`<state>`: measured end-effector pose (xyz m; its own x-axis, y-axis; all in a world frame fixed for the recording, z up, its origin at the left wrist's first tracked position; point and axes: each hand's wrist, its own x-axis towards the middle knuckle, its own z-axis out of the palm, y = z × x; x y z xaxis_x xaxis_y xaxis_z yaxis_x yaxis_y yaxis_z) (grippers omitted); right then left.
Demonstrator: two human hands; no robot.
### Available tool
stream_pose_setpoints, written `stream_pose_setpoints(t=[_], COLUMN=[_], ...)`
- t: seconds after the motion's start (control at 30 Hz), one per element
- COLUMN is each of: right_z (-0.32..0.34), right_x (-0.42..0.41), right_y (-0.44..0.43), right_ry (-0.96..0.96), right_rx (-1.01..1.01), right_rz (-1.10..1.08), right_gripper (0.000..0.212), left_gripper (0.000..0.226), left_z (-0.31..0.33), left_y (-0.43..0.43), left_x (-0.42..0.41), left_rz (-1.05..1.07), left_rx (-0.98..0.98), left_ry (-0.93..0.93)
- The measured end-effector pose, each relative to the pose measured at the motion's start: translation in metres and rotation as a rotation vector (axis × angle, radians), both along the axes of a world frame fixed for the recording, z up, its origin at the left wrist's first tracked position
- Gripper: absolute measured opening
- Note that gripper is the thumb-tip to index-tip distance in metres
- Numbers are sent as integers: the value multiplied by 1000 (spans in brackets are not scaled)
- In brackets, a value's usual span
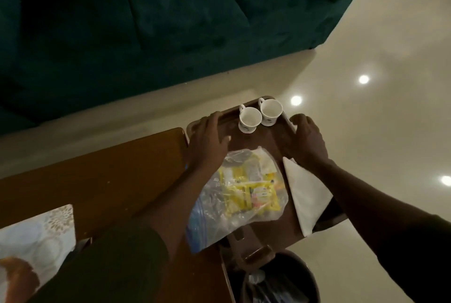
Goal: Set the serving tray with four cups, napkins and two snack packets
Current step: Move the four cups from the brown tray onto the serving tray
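A brown serving tray [268,139] juts past the right end of a wooden table [97,176]. Two white cups [247,118] [270,111] stand side by side at the tray's far end. A clear plastic bag with yellow snack packets [244,188] lies across the tray's middle. A white napkin [306,195] lies along its right side and hangs over the rim. My left hand [207,139] rests on the tray's left rim with fingers curled over it. My right hand [305,139] grips the right rim near the cups.
A dark green sofa [122,34] fills the far side. The glossy cream floor [366,58] spreads to the right. A dark round bin [275,280] stands below the tray's near end. A patterned cloth [34,237] lies on the table's near left.
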<state>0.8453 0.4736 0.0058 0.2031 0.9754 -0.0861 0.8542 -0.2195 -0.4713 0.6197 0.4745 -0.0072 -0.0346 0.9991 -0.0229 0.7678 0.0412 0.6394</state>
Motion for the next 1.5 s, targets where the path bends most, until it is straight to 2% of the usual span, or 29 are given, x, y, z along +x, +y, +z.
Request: stream_pose_setpoints(t=[0.13, 0.2, 0.37, 0.47, 0.57, 0.67, 0.8, 0.93, 1.2, 1.5], right_z=[-24, -31, -49, -59, -64, -63, -45, -12, 64, 68], right_x=[16, 17, 10, 3, 1, 3, 1, -19, -148, -361], right_y=[33, 48, 75, 81, 80, 73, 64, 63, 41, -98], right_ry=[82, 81, 71, 50, -6, 27, 17, -12, 37, 132], right_rx=[-33, -11, 13, -1, 30, 53, 115, 182, 272, 234], right_rz=[55, 121, 229, 241, 218, 195, 159, 170, 297, 475], right_gripper=[61, 73, 89, 89, 75, 71, 67, 59, 61, 51], left_gripper=[68, 70, 80, 77, 61, 58, 57, 53, 60, 63], left_z=[-17, -25, -50, -61, -65, -63, -43, -12, 44, 59], left_y=[25, 36, 59, 67, 71, 67, 59, 52, -12, -187], left_x=[39, 53, 86, 92, 92, 87, 70, 43, -94, -259], left_rz=[-81, -129, -185, -209, -183, -151, -111, 17, 174, 224], left_rx=[92, 104, -79, -87, -23, -10, 86, 163, 220, 149], left_ry=[499, 554, 219, 182, 170, 137, 66, 28, -12, 6])
